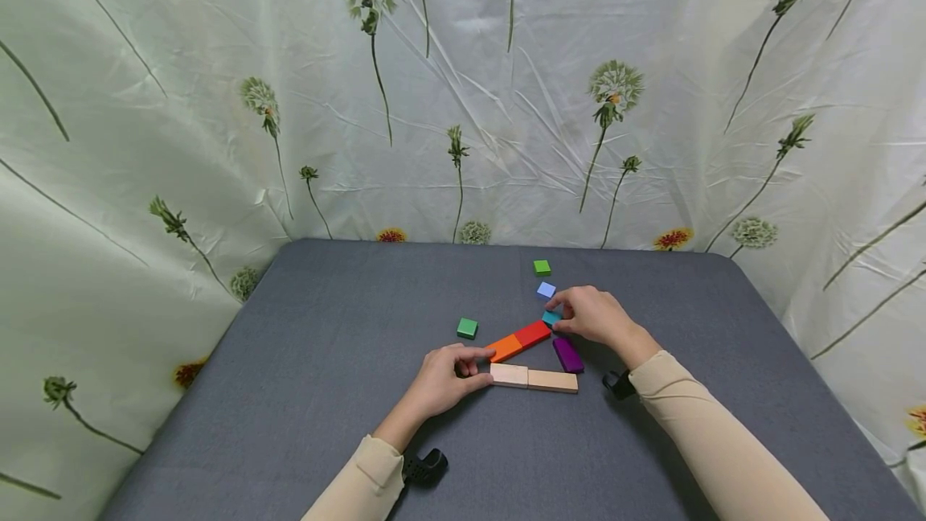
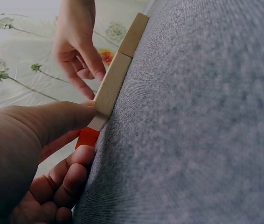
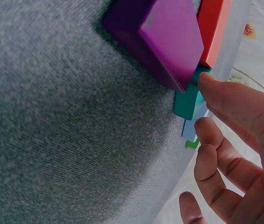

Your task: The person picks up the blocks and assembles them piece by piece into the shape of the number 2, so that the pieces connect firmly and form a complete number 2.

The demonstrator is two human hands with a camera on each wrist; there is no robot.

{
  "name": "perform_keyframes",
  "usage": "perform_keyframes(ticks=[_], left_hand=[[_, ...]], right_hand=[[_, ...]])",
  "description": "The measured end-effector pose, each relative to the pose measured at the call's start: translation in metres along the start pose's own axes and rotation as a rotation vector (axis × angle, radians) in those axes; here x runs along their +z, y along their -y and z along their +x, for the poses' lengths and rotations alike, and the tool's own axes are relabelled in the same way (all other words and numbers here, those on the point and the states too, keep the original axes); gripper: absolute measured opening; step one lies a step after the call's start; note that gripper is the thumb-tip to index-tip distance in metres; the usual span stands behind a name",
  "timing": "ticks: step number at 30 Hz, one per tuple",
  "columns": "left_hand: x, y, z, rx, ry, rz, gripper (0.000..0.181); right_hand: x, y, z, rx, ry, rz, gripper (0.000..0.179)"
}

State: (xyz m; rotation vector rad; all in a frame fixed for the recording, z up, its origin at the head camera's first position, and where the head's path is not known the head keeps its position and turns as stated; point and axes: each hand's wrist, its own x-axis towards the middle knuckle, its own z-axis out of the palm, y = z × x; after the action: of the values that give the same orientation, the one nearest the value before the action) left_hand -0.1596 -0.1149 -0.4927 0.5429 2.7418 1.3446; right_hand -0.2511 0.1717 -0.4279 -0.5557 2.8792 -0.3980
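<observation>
My left hand (image 1: 443,378) lies at the left ends of two block rows. Its thumb touches a pale wooden block (image 2: 112,86), and its index finger reaches the end of an orange block (image 1: 505,347). A second wooden block (image 1: 553,381) continues the front row. Behind, a red block (image 1: 534,333) meets the orange one, slanting up to the right. My right hand (image 1: 596,316) pinches a small teal block (image 1: 551,317) between thumb and index finger, beside the red block's far end. Just nearer, a purple block (image 1: 567,354) stands between the rows' right ends.
A green block (image 1: 467,328) sits behind the left hand. Farther back are a light blue block (image 1: 546,290) and a bright green block (image 1: 542,268). Everything lies on a grey cloth-covered table (image 1: 347,320), with a flowered curtain (image 1: 448,87) behind it.
</observation>
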Motion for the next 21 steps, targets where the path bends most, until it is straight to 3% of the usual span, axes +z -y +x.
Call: perform_keyframes(ticks=[21], left_hand=[[0.000, -0.001, 0.000, -0.010, -0.001, -0.008, 0.036]], right_hand=[[-0.011, -0.002, 0.012, 0.053, -0.069, 0.030, 0.032]])
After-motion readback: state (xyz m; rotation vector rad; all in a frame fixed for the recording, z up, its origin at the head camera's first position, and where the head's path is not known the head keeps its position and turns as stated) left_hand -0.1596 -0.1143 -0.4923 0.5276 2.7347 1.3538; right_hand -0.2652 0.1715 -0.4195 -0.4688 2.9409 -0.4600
